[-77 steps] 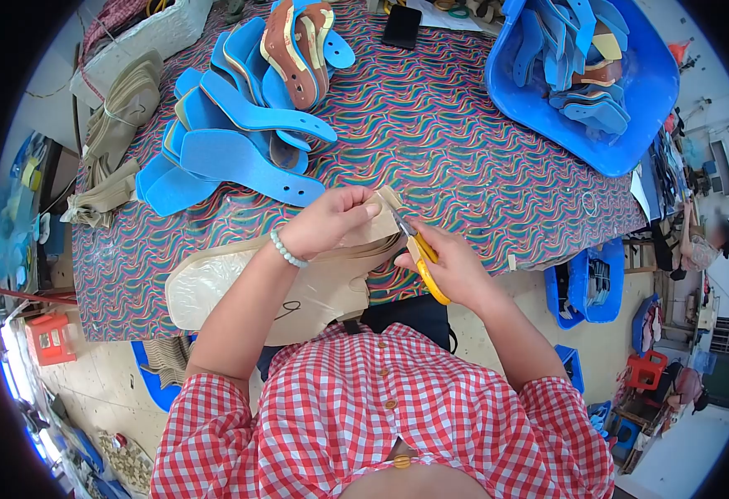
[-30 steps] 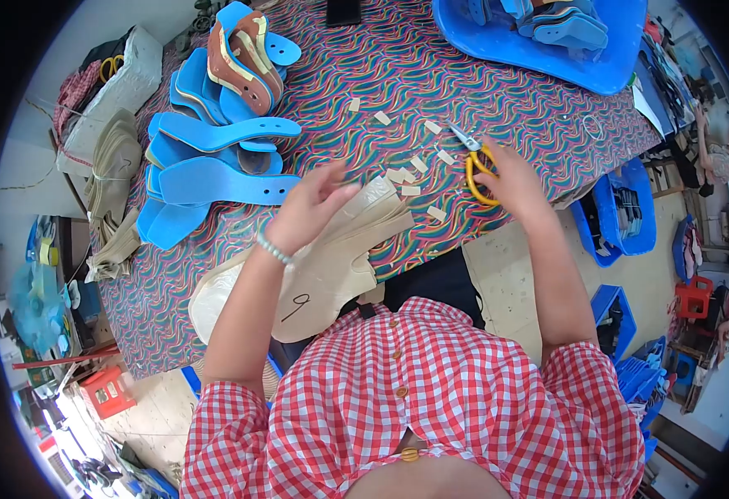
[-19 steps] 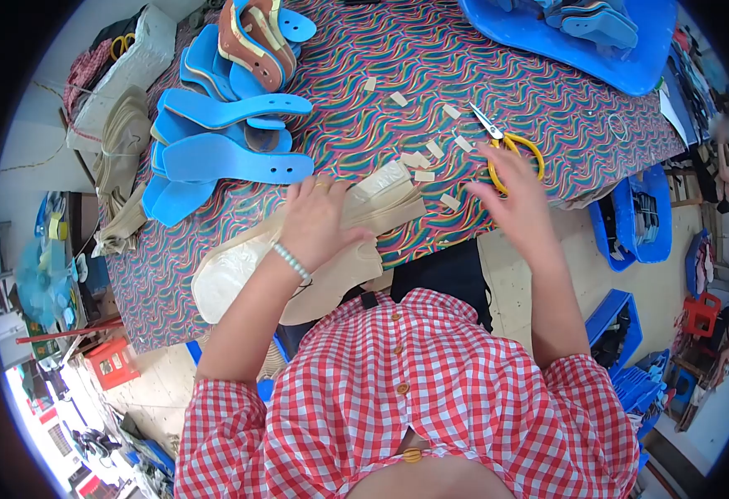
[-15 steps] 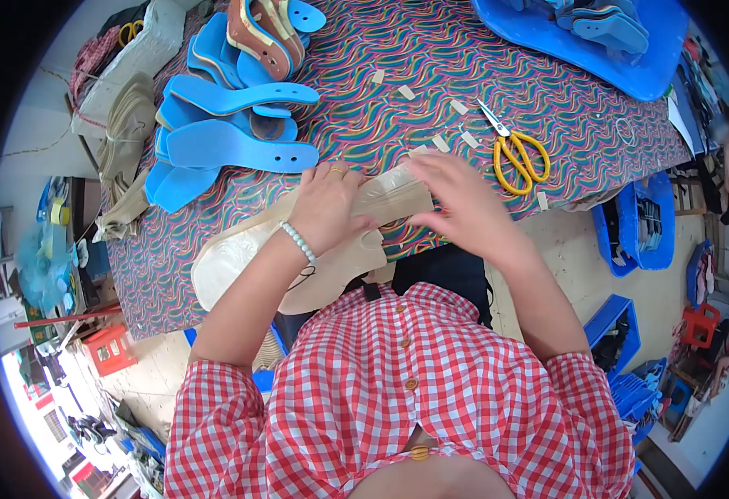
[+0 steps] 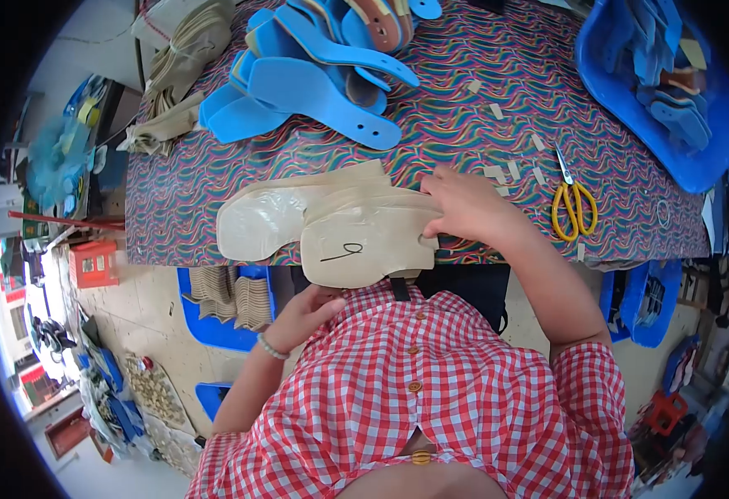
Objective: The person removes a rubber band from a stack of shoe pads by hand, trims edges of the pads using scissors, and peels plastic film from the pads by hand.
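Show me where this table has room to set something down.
Bare tablecloth shows between the blue insoles and the paper scraps, and between the scissors and blue basin. Crowded around the right hand, by the beige cutouts.

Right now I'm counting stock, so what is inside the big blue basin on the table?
The blue basin holds flat blue pieces, a brown piece and a pale yellow one. Anything beneath the pile is covered, and the basin's far end is out of view.
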`<move>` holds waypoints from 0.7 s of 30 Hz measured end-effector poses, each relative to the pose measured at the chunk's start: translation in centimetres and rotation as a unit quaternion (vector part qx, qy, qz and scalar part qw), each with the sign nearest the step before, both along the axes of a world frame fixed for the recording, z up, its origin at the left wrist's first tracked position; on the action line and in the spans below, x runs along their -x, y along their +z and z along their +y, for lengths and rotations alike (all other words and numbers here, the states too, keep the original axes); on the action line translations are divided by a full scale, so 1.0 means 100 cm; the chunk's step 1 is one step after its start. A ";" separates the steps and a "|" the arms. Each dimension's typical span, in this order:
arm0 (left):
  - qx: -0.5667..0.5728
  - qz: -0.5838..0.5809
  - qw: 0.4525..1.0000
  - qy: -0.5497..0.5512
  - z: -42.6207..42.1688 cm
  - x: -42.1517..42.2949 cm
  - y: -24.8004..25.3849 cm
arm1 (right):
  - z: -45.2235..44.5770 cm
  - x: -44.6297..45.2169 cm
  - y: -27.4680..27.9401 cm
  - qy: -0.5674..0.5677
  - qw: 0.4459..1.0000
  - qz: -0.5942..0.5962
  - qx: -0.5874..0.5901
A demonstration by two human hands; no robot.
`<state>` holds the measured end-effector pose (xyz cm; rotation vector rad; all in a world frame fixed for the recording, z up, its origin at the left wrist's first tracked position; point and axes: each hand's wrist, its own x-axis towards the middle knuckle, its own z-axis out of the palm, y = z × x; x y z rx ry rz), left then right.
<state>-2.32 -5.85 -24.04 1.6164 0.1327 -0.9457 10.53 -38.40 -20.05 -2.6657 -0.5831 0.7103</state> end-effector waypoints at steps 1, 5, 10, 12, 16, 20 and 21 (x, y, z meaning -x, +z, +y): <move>0.051 0.027 0.997 0.057 -0.008 0.004 -0.009 | 0.001 0.002 0.003 -0.002 1.000 0.027 0.003; 0.250 0.115 0.941 0.197 -0.021 0.003 -0.041 | 0.002 0.035 0.020 0.043 0.996 0.041 -0.070; 0.395 0.172 0.881 0.199 -0.009 0.010 -0.042 | 0.009 0.079 0.047 0.051 0.983 0.069 -0.162; 0.406 0.171 0.870 0.221 -0.005 0.018 -0.045 | 0.010 0.079 0.051 0.035 0.978 0.098 -0.180; 0.509 0.111 0.809 0.273 -0.006 0.020 -0.040 | 0.025 0.070 0.052 -0.007 0.962 0.156 -0.223; 0.430 0.011 0.816 0.387 0.016 -0.006 -0.018 | 0.063 0.058 0.039 -0.040 0.939 0.188 -0.287; 0.417 -0.022 0.802 0.428 0.026 -0.017 -0.011 | 0.075 0.053 0.037 -0.042 0.931 0.176 -0.316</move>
